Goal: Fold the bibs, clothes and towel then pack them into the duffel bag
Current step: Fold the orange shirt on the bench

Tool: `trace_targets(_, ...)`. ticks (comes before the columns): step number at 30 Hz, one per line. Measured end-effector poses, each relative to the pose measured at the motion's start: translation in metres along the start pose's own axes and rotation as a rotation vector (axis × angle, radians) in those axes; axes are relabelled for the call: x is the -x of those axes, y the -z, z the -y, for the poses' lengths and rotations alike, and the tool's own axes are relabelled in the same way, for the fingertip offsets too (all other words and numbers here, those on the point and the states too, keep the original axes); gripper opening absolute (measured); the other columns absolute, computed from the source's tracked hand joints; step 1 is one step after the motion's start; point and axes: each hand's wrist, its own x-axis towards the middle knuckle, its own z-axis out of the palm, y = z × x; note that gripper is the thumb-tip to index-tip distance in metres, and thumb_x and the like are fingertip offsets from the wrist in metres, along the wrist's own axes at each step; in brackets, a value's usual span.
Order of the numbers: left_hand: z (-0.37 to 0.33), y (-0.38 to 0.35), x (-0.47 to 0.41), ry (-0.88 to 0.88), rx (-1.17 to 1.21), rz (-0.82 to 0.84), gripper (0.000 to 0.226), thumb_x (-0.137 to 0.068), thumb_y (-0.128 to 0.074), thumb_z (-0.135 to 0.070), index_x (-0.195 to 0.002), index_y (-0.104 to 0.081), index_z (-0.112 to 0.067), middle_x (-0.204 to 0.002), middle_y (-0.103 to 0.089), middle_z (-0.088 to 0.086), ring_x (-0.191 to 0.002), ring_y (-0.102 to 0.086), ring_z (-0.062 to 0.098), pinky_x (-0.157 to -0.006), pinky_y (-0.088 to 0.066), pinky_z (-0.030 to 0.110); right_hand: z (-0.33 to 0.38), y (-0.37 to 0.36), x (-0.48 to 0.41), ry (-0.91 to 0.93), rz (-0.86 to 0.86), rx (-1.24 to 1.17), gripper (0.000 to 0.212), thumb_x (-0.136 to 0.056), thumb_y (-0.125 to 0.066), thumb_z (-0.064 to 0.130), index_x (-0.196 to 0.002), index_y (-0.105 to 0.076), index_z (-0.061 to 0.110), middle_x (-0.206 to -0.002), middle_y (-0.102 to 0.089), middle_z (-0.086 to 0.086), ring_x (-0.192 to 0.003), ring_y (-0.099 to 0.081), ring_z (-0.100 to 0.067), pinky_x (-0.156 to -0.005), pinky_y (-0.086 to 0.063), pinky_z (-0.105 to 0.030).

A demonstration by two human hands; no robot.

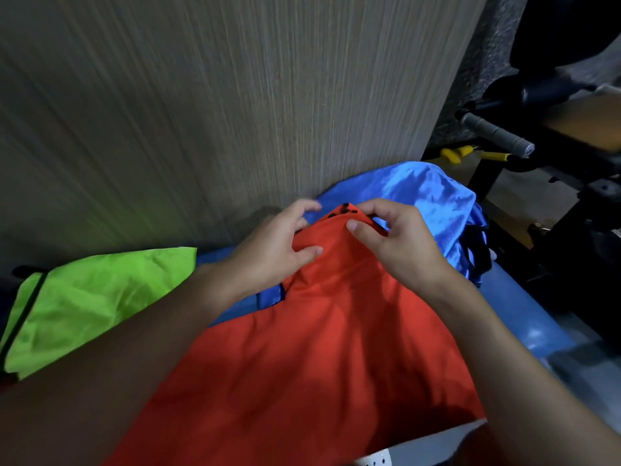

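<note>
An orange-red bib (319, 348) with black trim at its top hangs spread out in front of me. My left hand (279, 243) pinches its upper edge on the left side. Right beside it, my right hand (400, 240) pinches the same edge, thumb on the near face. A crumpled blue bib (433, 193) lies just behind both hands. To the left lies a neon green bib (97, 297), flattened, with a dark trim along its left edge. All rest on a blue surface (524, 311). No duffel bag or towel is in view.
A wood-grain wall panel (235, 95) rises directly behind the bibs. Black gym equipment (551, 136) with a grey handle and yellow parts stands at the right. A white object with holes (379, 460) shows at the bottom edge.
</note>
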Motion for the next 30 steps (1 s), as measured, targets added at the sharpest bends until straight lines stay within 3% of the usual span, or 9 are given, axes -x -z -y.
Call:
trace_targets(2, 0.003, 0.003, 0.015, -0.044, -0.228, -0.022, 0.045, -0.08, -0.073, -0.031, -0.123, -0.061, -0.023, -0.101, -0.073, -0.001, -0.099, -0.068, 0.014, -0.095, -0.049, 0.037, 0.002, 0.01, 0.01, -0.012, 0.026, 0.002, 0.003, -0.086, -0.066, 0.029, -0.084, -0.068, 0.027, -0.087, -0.069, 0.012, -0.09, -0.065, -0.009, -0.099, -0.045, -0.045)
trace_targets(5, 0.001, 0.005, 0.037, -0.284, -0.556, -0.06, 0.034, -0.078, -0.066, -0.037, -0.108, -0.067, -0.021, -0.095, -0.07, -0.006, -0.095, -0.062, 0.011, -0.1, -0.036, 0.034, 0.006, 0.026, 0.032, 0.021, 0.026, 0.055, 0.024, -0.088, -0.069, 0.008, -0.082, -0.06, 0.03, -0.091, -0.062, 0.001, -0.087, -0.057, -0.007, -0.085, -0.041, -0.013)
trace_targets(7, -0.001, 0.004, 0.05, -0.399, -0.621, -0.051, 0.026, -0.083, -0.062, -0.039, -0.102, -0.067, -0.023, -0.089, -0.065, -0.012, -0.092, -0.059, 0.008, -0.108, -0.032, 0.037, 0.002, 0.033, 0.055, 0.032, 0.031, 0.113, 0.031, -0.086, -0.07, 0.003, -0.082, -0.057, 0.031, -0.092, -0.059, -0.005, -0.086, -0.055, -0.012, -0.078, -0.036, -0.007)
trace_targets(10, -0.008, -0.009, 0.07, -0.495, -0.6, 0.012, 0.022, -0.083, -0.065, -0.034, -0.1, -0.068, -0.021, -0.084, -0.06, -0.01, -0.086, -0.057, 0.01, -0.101, -0.04, 0.035, -0.017, 0.037, 0.09, 0.001, 0.057, 0.142, 0.025, -0.085, -0.069, 0.007, -0.087, -0.061, 0.031, -0.097, -0.057, -0.004, -0.092, -0.056, -0.01, -0.085, -0.039, -0.012)
trace_targets(13, -0.009, -0.03, 0.09, -0.491, -0.602, 0.143, 0.026, -0.078, -0.068, -0.028, -0.103, -0.067, -0.022, -0.093, -0.061, -0.007, -0.088, -0.059, 0.013, -0.083, -0.042, 0.029, -0.039, 0.036, 0.115, -0.025, 0.071, 0.309, 0.016, -0.079, -0.064, 0.021, -0.093, -0.069, 0.026, -0.102, -0.057, 0.003, -0.098, -0.059, -0.022, -0.094, -0.048, -0.041)
trace_targets(15, -0.009, -0.038, 0.099, -0.418, -0.64, 0.222, 0.028, -0.081, -0.064, -0.035, -0.107, -0.065, -0.024, -0.101, -0.058, -0.007, -0.095, -0.06, 0.015, -0.084, -0.045, 0.03, -0.045, 0.036, 0.127, -0.058, 0.108, 0.427, 0.023, -0.076, -0.061, 0.029, -0.096, -0.072, 0.025, -0.104, -0.057, 0.004, -0.098, -0.058, -0.027, -0.089, -0.049, -0.05)
trace_targets(20, -0.014, -0.045, 0.113, -0.235, -0.759, 0.311, 0.05, -0.091, -0.034, -0.062, -0.117, -0.066, -0.033, -0.111, -0.056, -0.01, -0.105, -0.054, 0.014, -0.089, -0.046, 0.036, -0.036, 0.038, 0.143, -0.204, 0.26, 0.536, 0.059, -0.068, -0.047, 0.082, -0.099, -0.07, 0.038, -0.114, -0.046, 0.015, -0.116, -0.042, -0.015, -0.104, -0.03, -0.038)
trace_targets(23, -0.016, -0.048, 0.112, -0.226, -0.794, 0.313, 0.053, -0.092, -0.028, -0.062, -0.118, -0.066, -0.034, -0.112, -0.056, -0.01, -0.106, -0.054, 0.014, -0.09, -0.045, 0.038, -0.036, 0.035, 0.146, -0.229, 0.309, 0.595, 0.044, -0.078, -0.054, 0.074, -0.105, -0.068, 0.041, -0.121, -0.044, 0.017, -0.122, -0.034, -0.013, -0.1, -0.02, -0.035)
trace_targets(30, -0.053, -0.055, 0.063, -0.316, -0.783, 0.322, 0.05, -0.092, -0.029, -0.054, -0.117, -0.065, -0.03, -0.114, -0.058, -0.007, -0.11, -0.053, 0.018, -0.092, -0.042, 0.038, -0.04, 0.04, 0.146, -0.26, 0.231, 0.561, 0.036, -0.083, -0.057, 0.066, -0.104, -0.068, 0.039, -0.12, -0.048, 0.018, -0.122, -0.036, -0.012, -0.103, -0.021, -0.037)
